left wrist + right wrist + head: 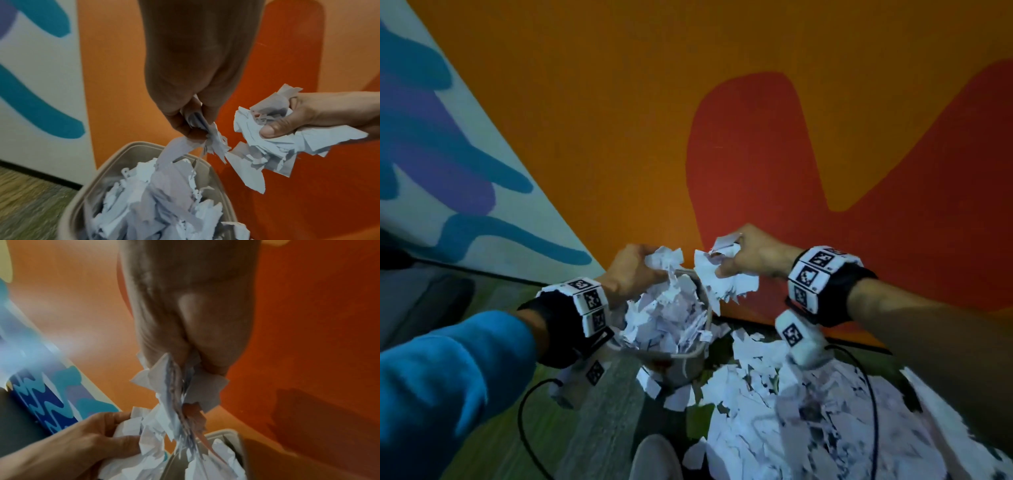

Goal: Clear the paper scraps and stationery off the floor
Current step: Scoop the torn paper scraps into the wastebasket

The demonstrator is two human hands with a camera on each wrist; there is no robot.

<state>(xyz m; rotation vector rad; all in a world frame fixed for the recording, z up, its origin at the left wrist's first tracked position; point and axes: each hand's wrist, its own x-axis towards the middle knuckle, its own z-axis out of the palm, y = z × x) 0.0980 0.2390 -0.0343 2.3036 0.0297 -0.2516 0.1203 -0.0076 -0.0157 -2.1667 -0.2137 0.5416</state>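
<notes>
Orange and red painted wall (619,120) forms the backdrop, meeting a green-grey carpeted floor (493,442) on which a beige waste bin (131,145) stands close to the wall. Left hand (631,272), fingers curled, grips a bunch of torn white paper scraps (666,258) directly over the bin's mouth; right hand (751,253), likewise closed, clutches a second wad (722,274) just beside and slightly past the bin's far rim, over the floor rather than squarely above the opening. Bin contents (671,318) already rise to about rim level. A large heap of scraps (808,421) remains on the floor to the right of the bin, with loose pieces touching its base; no stationery can be made out in these views. Judged risks: releasing the right-hand wad from its present position would likely drop pieces outside the bin; adding either bunch to so full a bin may cause overflow unless the paper is pressed down; light scraps trailing from both grips could flutter off sideways; pressing hard near one rim might tip the bin.
</notes>
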